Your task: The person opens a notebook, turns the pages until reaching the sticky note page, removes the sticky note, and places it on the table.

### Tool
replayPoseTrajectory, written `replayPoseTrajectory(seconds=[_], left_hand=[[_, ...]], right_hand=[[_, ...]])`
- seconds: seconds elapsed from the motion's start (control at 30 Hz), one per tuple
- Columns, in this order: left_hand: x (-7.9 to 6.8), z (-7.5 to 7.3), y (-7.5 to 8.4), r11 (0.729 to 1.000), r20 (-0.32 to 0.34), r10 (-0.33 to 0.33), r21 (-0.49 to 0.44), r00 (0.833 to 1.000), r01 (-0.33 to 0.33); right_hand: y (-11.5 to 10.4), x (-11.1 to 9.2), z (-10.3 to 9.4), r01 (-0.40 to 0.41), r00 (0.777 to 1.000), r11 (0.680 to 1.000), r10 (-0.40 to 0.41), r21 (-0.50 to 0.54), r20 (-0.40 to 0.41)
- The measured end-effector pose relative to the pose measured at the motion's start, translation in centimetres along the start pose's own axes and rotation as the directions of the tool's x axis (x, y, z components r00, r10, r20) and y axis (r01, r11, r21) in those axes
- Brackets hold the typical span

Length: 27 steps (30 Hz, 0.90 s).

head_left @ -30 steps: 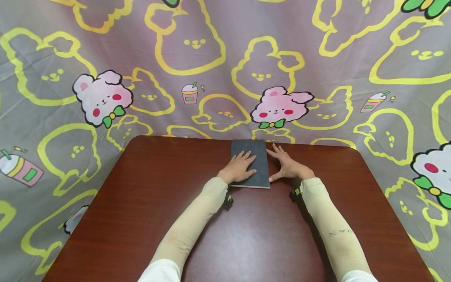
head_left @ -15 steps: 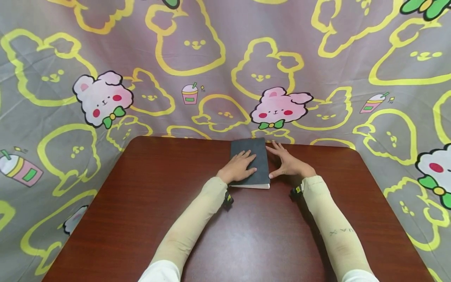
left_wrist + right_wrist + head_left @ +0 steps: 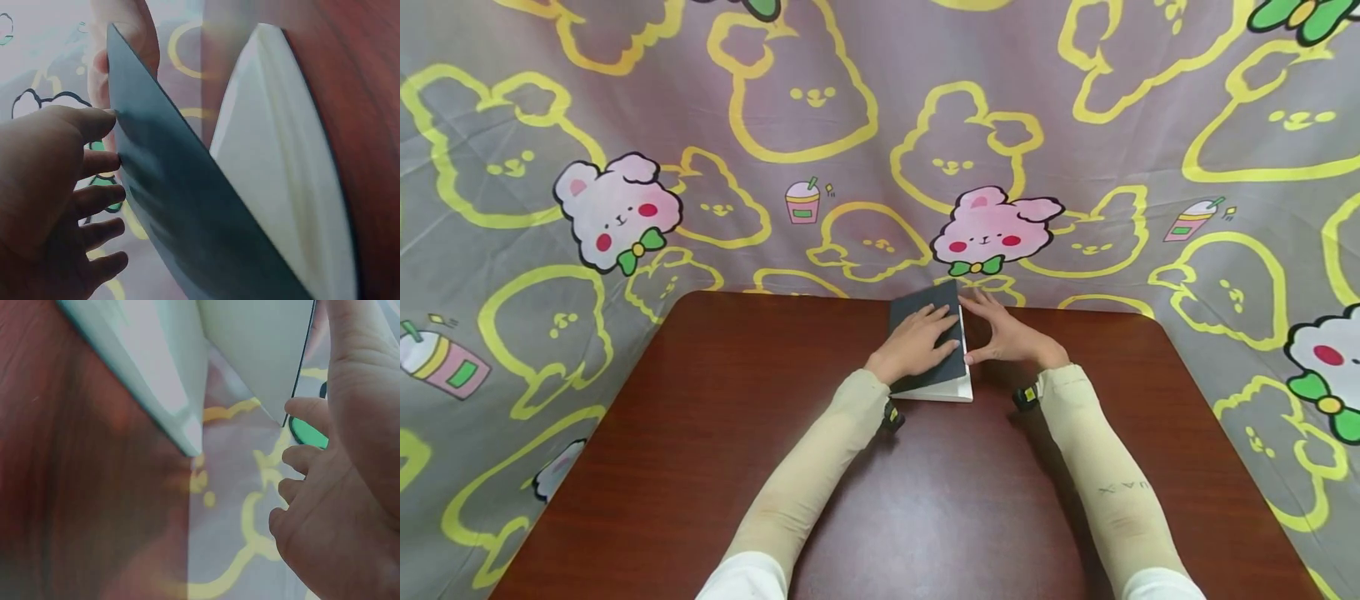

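A notebook with a dark blue-grey cover [image 3: 925, 300] lies at the far side of the table, its cover lifted partway along the right edge. White pages [image 3: 951, 391] show underneath, and both wrist views look into the gap between cover [image 3: 181, 206] and page block [image 3: 269, 137]. My left hand [image 3: 916, 343] touches the cover's outer face with fingers spread. At the raised edge is my right hand [image 3: 1011, 337], thumb and fingers apart. In the right wrist view, fingertips of the right hand [image 3: 350, 469] are right at the edge of the cover's pale inner side [image 3: 250, 350].
The reddish-brown wooden table [image 3: 715, 400] has rounded far corners. Right behind its far edge hangs a grey curtain [image 3: 850, 108] printed with yellow outlines and cartoon rabbits. The notebook sits close to that edge.
The notebook's cover, flat a second ago, has risen along its right side and uncovered the pages. Both hands have shifted slightly with it.
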<state>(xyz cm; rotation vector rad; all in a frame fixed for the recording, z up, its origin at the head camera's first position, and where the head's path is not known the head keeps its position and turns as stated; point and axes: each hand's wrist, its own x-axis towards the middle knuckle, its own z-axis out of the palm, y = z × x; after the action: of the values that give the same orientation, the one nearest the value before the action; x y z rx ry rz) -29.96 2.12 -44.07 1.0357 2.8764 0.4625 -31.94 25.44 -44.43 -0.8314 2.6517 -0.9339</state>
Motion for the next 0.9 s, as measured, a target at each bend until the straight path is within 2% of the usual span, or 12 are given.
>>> replayPoseTrajectory(seconds=[0.17,0.27,0.47,0.53,0.67,0.77,0.9], left_hand=[[0.1,-0.7,0.2,1.000,-0.075,-0.009,-0.009,0.997,0.008],[0.1,-0.9,0.0,1.000,-0.117,-0.023,-0.007,0.993,0.022],[-0.7,-2.0,-0.2,0.997,-0.146,-0.080,0.000,0.986,0.081],[-1.0,-2.4,-0.4,0.996,-0.147,-0.091,0.001,0.985,0.092],[-1.8,-3.1,-0.9,0.994,-0.147,-0.105,-0.010,0.984,0.104],[-2.2,-3.5,-1.3,0.993,-0.150,-0.118,-0.019,0.982,0.117],[-2.7,-3.9,-1.9,0.992,-0.171,-0.120,0.015,0.978,0.124]], right_hand=[[-0.9,0.7,-0.2,0.002,1.000,1.000,-0.002,-0.016,-0.003],[-1.4,1.1,-0.2,0.029,0.999,0.999,-0.029,-0.013,-0.018],[-1.7,1.7,0.5,0.108,0.992,0.994,-0.108,-0.006,-0.058],[-1.6,1.7,0.9,0.096,0.993,0.995,-0.095,0.002,-0.069],[-1.4,1.5,1.9,0.019,0.997,1.000,-0.019,-0.004,-0.071],[-1.0,1.5,2.8,-0.031,0.998,0.999,0.030,-0.032,-0.052],[-0.4,1.4,3.8,-0.077,0.997,0.994,0.077,-0.081,0.000]])
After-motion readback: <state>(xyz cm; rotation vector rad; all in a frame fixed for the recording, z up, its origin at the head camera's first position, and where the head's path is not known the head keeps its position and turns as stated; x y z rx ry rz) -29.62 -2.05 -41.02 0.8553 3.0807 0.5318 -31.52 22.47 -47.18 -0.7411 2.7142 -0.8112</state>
